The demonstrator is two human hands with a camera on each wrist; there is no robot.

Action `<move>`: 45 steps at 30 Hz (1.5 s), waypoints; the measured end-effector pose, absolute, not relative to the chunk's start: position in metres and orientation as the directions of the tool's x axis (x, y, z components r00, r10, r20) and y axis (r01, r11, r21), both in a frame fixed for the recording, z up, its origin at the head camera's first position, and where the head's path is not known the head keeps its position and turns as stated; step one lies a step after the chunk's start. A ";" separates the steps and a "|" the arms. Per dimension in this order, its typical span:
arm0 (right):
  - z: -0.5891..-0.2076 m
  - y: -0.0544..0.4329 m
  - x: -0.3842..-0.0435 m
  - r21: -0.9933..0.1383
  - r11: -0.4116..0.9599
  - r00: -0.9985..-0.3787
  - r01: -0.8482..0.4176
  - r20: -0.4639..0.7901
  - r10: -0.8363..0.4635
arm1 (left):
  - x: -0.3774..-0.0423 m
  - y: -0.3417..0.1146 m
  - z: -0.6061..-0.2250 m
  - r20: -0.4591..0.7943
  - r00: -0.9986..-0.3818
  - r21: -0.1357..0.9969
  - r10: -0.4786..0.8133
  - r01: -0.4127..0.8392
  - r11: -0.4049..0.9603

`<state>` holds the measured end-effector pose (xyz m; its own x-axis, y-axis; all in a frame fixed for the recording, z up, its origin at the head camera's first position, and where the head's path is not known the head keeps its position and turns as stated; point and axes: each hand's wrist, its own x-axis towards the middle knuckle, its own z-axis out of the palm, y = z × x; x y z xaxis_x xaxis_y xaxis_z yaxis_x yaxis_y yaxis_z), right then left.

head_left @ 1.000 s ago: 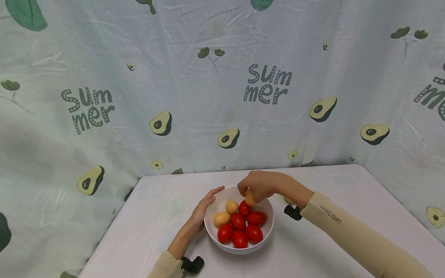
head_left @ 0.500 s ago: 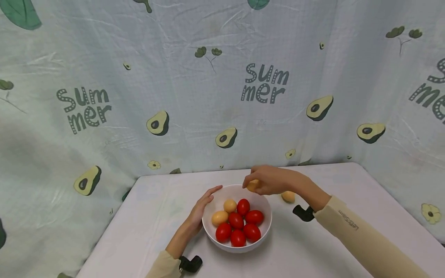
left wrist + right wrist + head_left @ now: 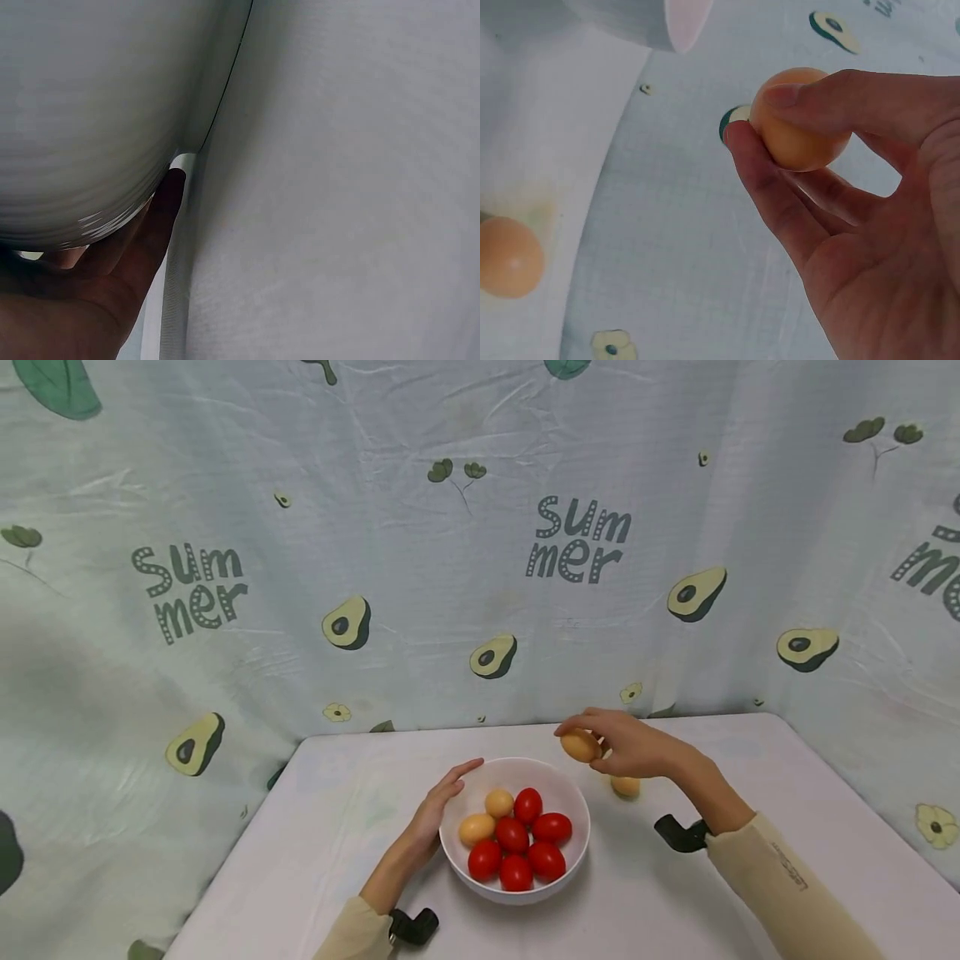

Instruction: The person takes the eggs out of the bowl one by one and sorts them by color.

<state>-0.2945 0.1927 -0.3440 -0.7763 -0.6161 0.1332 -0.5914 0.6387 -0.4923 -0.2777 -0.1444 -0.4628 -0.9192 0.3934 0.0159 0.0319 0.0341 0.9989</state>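
Between the thumb and fingers of my right hand (image 3: 633,745) a light-brown egg (image 3: 581,745) is pinched, held up beyond the bowl's far right side. The right wrist view shows the thumb across this egg (image 3: 802,142). Below that hand, a second brown egg (image 3: 626,787) lies on the table. The white bowl (image 3: 517,898) contains two yellowish-brown eggs (image 3: 477,830) at its left and several glossy red egg-shaped pieces (image 3: 512,834). My left hand (image 3: 429,814) rests against the bowl's left side, fingers extended; the left wrist view shows them along its outer wall (image 3: 90,127).
A white cloth covers the table (image 3: 360,827). Behind it hangs a pale curtain (image 3: 420,568) printed with avocados and lettering. Black wrist mounts (image 3: 682,833) sit on both wrists.
My right hand has lifted the brown egg out of the bowl and carried it right and away, uncovering the egg on the table. The left hand stays at the bowl.
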 end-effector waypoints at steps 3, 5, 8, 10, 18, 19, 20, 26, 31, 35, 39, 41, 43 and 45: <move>-0.349 0.204 -0.295 -0.519 0.637 -0.794 -0.569 0.147 -0.589 | -0.278 -0.143 -0.462 0.015 -0.919 0.999 0.394 0.029 0.031; -0.352 0.212 -0.296 -0.532 0.631 -0.799 -0.564 0.159 -0.580 | -0.278 -0.142 -0.462 0.018 -0.920 0.999 0.392 0.031 0.026; -0.358 0.222 -0.295 -0.549 0.633 -0.813 -0.546 0.165 -0.559 | -0.278 -0.141 -0.462 0.015 -0.919 0.999 0.393 0.025 0.020; -0.362 0.229 -0.294 -0.567 0.632 -0.823 -0.528 0.160 -0.544 | -0.277 -0.142 -0.462 0.015 -0.919 0.999 0.394 0.026 0.023; -0.372 0.257 -0.288 -0.642 0.620 -0.870 -0.451 0.162 -0.465 | -0.277 -0.141 -0.461 0.015 -0.919 0.999 0.394 0.027 0.025; -0.374 0.260 -0.288 -0.648 0.617 -0.874 -0.446 0.166 -0.457 | -0.277 -0.141 -0.461 0.014 -0.919 0.999 0.394 0.026 0.026; -0.375 0.264 -0.288 -0.654 0.614 -0.877 -0.442 0.169 -0.451 | -0.277 -0.141 -0.461 0.014 -0.920 0.999 0.393 0.026 0.026; -0.388 0.278 -0.289 -0.673 0.615 -0.895 -0.411 0.172 -0.411 | -0.277 -0.141 -0.460 0.011 -0.922 0.999 0.386 0.022 0.024; -0.397 0.285 -0.293 -0.675 0.632 -0.913 -0.380 0.165 -0.372 | -0.277 -0.142 -0.460 0.005 -0.923 0.999 0.386 0.016 0.027; -0.406 0.289 -0.297 -0.659 0.651 -0.917 -0.378 0.169 -0.361 | -0.277 -0.142 -0.460 0.004 -0.922 1.000 0.388 0.014 0.023; -0.416 0.293 -0.302 -0.639 0.679 -0.926 -0.360 0.154 -0.346 | -0.276 -0.142 -0.459 0.007 -0.923 0.999 0.386 0.018 0.027; -0.420 0.296 -0.303 -0.636 0.692 -0.933 -0.341 0.137 -0.333 | -0.276 -0.143 -0.459 0.002 -0.923 0.999 0.385 0.015 0.030; -0.425 0.298 -0.304 -0.634 0.702 -0.938 -0.326 0.123 -0.324 | -0.276 -0.143 -0.459 0.000 -0.924 0.999 0.383 0.016 0.037; -0.429 0.299 -0.305 -0.630 0.707 -0.938 -0.321 0.111 -0.327 | -0.277 -0.143 -0.460 0.000 -0.925 0.999 0.380 0.016 0.039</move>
